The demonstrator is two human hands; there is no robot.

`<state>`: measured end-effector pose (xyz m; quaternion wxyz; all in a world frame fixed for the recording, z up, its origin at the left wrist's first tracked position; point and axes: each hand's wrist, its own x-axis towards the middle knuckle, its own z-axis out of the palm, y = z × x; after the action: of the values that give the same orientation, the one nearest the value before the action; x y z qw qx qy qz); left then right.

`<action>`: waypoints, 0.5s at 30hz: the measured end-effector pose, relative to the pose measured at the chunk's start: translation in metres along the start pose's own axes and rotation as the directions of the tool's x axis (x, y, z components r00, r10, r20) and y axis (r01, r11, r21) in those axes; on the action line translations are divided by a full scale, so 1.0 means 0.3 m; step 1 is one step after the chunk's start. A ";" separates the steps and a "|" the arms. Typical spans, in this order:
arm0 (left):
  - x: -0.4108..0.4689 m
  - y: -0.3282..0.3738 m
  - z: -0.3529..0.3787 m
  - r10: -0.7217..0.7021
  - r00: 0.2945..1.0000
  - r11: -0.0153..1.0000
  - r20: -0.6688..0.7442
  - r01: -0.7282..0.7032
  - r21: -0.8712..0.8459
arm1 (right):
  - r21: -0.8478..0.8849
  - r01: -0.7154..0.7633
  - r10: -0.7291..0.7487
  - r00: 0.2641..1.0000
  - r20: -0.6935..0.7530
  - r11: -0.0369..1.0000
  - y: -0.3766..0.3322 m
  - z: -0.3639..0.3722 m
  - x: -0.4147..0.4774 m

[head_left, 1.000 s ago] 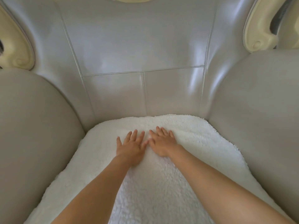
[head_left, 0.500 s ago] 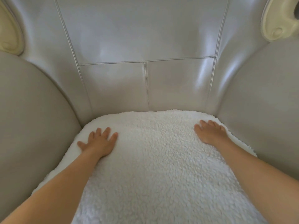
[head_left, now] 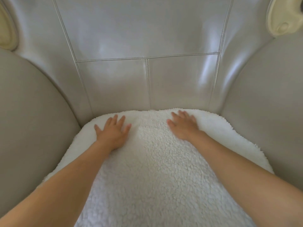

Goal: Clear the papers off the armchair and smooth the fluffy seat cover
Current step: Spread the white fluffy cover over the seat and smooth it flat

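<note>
I am pressing my left hand [head_left: 112, 133] flat on the fluffy seat cover [head_left: 152, 174], fingers spread wide and holding nothing. My right hand [head_left: 183, 125] is lying flat too, fingers straight, a bit blurry. Both are resting near the back edge, apart from each other. The white cover is lying on the armchair [head_left: 147, 30] seat, between its two soft arms.

The view is filled by a grey leather armchair [head_left: 114, 89]. Its backrest [head_left: 142, 27] is divided into panels by stitched seams [head_left: 148, 82], and soft light is reflected in pale patches on the glossy leather. A rounded left armrest [head_left: 27, 115] and right armrest [head_left: 272, 99] are seen at the sides. Cream carved trim [head_left: 278, 22] is visible at both upper corners.
</note>
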<state>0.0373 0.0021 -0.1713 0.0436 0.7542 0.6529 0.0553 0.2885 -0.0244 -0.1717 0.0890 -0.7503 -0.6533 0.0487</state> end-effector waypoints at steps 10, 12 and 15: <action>0.082 -0.078 0.054 -0.078 0.988 0.997 0.136 0.075 0.031 | -0.081 -0.103 0.114 0.983 0.147 0.991 0.057 0.045 0.140; 0.081 -0.113 0.052 -0.147 0.980 0.989 0.136 0.145 0.022 | -0.084 -0.209 0.219 0.965 0.145 0.974 0.129 0.034 0.131; 0.065 -0.148 0.047 -0.229 0.962 0.972 0.148 0.234 -0.017 | -0.096 -0.331 0.341 0.932 0.125 0.939 0.200 0.019 0.096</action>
<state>-0.0015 0.0280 -0.1908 0.1101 0.6737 0.7307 0.0059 0.3498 -0.0033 -0.1878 0.0059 -0.8485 -0.5212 0.0917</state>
